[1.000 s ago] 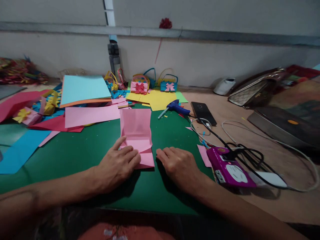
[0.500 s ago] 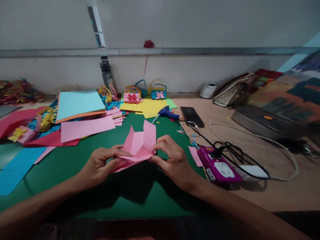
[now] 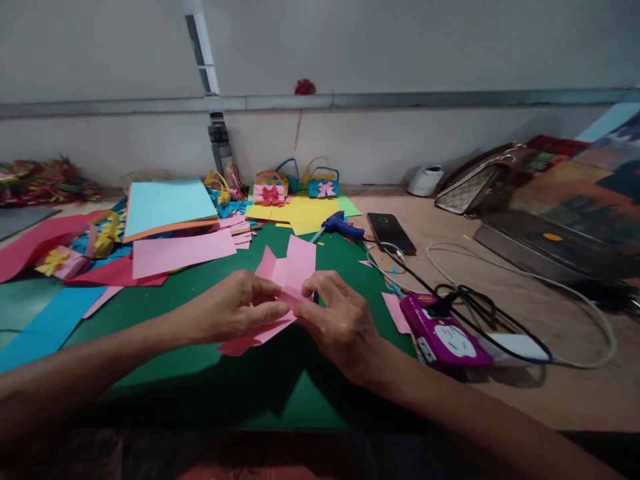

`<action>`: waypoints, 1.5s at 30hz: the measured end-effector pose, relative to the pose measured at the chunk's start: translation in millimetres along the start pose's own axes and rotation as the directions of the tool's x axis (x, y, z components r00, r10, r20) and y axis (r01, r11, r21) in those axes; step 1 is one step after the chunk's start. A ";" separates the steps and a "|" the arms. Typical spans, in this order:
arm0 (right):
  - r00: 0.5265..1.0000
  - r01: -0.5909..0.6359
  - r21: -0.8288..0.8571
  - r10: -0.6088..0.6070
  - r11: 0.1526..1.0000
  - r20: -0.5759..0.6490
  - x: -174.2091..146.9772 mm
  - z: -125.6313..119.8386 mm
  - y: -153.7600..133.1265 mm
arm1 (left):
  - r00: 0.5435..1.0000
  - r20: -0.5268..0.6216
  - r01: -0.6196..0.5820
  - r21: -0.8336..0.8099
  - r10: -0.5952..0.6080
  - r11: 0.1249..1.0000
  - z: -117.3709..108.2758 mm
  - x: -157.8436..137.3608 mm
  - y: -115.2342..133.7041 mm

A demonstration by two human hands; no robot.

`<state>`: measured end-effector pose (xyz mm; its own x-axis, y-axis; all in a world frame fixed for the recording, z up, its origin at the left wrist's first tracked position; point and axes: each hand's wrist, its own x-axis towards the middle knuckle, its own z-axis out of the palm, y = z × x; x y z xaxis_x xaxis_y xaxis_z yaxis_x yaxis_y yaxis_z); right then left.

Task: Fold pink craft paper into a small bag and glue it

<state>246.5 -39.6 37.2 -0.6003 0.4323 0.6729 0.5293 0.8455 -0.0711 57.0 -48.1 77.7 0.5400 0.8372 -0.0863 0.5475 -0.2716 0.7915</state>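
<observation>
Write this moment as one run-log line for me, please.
left hand: holding creased pink paper | right hand: holding same paper | paper: flaps raised | glue gun: beyond paper | phone: right of glue gun

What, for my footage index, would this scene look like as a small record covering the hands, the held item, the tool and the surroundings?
Left hand: holding the pink paper from the left
Right hand: holding its right side
Held item: creased, with panels standing up, above a green surface
Tool: blue glue gun, lying beyond the held item
Right side: black phone; purple box with a black plug in it
Left side: pale blue sheet, on top of orange
Back: small paper bags with bows
</observation>
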 end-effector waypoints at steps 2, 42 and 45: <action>1.000 0.009 -0.016 -0.010 1.000 -0.023 0.6 -0.9 -0.7 | 1.000 0.009 -0.005 -0.054 0.005 0.999 2.6 5.7 2.1; 0.906 -0.398 0.414 0.421 0.818 0.040 -0.5 4.8 4.5 | 0.910 -0.373 -0.204 -0.028 0.179 0.978 22.4 -8.3 -10.0; 0.919 -0.390 0.377 0.382 0.840 0.098 -2.4 7.0 7.8 | 0.773 -0.422 -0.349 0.342 0.474 0.873 13.9 -13.3 -2.2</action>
<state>247.9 -31.9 29.9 -0.4083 0.7511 0.5187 0.4530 0.6601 -0.5992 57.5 -65.3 68.7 0.4072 0.7183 0.5641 0.5077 -0.6914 0.5139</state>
